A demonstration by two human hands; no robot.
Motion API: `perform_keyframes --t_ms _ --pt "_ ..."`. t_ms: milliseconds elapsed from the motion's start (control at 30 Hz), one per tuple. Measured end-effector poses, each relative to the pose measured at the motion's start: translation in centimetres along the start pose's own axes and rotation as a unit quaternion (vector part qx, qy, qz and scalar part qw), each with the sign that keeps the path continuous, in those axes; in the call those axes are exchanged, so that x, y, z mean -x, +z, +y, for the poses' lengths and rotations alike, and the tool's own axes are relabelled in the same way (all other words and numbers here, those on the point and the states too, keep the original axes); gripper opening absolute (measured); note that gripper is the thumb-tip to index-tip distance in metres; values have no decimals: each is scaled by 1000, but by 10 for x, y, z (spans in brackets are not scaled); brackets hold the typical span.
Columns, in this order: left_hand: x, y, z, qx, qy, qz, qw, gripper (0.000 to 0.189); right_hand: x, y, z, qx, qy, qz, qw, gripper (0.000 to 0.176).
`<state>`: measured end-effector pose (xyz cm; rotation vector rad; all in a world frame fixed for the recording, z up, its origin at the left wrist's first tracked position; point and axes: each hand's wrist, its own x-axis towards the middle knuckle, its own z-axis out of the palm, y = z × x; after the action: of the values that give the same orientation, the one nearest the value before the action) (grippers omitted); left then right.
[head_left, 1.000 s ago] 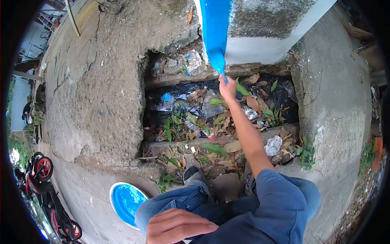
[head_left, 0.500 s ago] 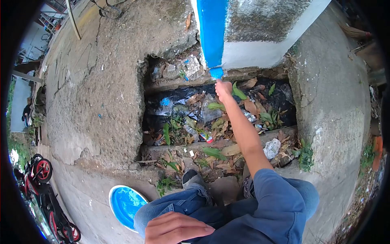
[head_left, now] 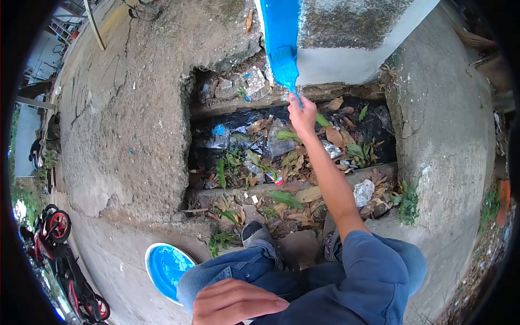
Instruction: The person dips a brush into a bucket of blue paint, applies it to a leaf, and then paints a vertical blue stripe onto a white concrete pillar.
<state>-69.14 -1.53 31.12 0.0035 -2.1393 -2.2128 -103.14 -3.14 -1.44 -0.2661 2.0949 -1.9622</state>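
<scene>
My right hand (head_left: 303, 115) is closed around the handle of a blue-coated paintbrush (head_left: 285, 67), its arm stretched out over a ditch. The bristles lie against the blue-painted face of the pillar (head_left: 281, 24), near its lower end. Beside that face, the other side of the pillar has a white painted band (head_left: 327, 67) around a rough grey patch. My left hand (head_left: 235, 303) rests near my lap with its fingers stretched out, holding nothing visible. A white-rimmed container of blue paint (head_left: 169, 271) stands on the ground left of my knee.
Below the pillar runs an open ditch with dark water, leaves (head_left: 285, 199) and litter. Broken concrete edges (head_left: 187, 146) border it. Dry rubble and a crumpled plastic bag (head_left: 363, 192) lie near my feet. A red and black motorcycle (head_left: 67, 271) stands at far left.
The brush has moved up the blue face from its bottom edge, and more of its head and handle shows. My left hand has stayed in place.
</scene>
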Motion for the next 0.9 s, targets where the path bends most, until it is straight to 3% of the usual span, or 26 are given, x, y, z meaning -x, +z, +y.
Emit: perform_keyframes --t_ms 33,100,200,267,300,333,367,433,500,567,667,733,800,900 --pt "-2 0 -2 1 0 -1 1000 32 -7 0 11 1 1 2 1000 31" --pt "-15 -3 -4 -27 -2 40 999 27 -20 0 31 131 -68 53 988 35" --pt "-38 -1 -8 -70 -8 118 991 29 -22 -7 72 185 -28 52 981 38" --pt "-64 12 -31 -16 -78 227 971 25 -19 -11 110 223 -12 55 973 39" --pt "-83 13 -58 -12 -84 255 963 20 -15 -12 120 258 5 64 964 40" --pt "-109 14 -85 28 -103 275 955 28 -4 -15 100 282 90 52 954 44" --pt "-133 11 -108 142 -128 281 940 31 0 -15 103 282 86 46 955 44" --pt "-167 -3 -182 296 -174 336 877 34 -9 -13 113 270 161 44 948 48" --pt "-186 -12 -223 258 -208 353 875 33 -27 -7 107 271 171 41 946 48" --pt "-193 -13 -248 226 -252 367 866 33 -42 -1 115 140 267 16 953 35" --pt "-171 -8 -274 270 -205 400 852 33 -49 3 68 73 258 14 963 33" --pt "-155 -3 -283 283 -222 404 841 32 -43 0 55 50 265 -3 963 31" --pt "-144 -3 -286 278 -229 411 837 32 -42 3 35 -129 268 -4 955 28" --pt "-129 -10 -291 287 -223 438 822 32 -17 -5 -9 -191 254 -14 948 27"
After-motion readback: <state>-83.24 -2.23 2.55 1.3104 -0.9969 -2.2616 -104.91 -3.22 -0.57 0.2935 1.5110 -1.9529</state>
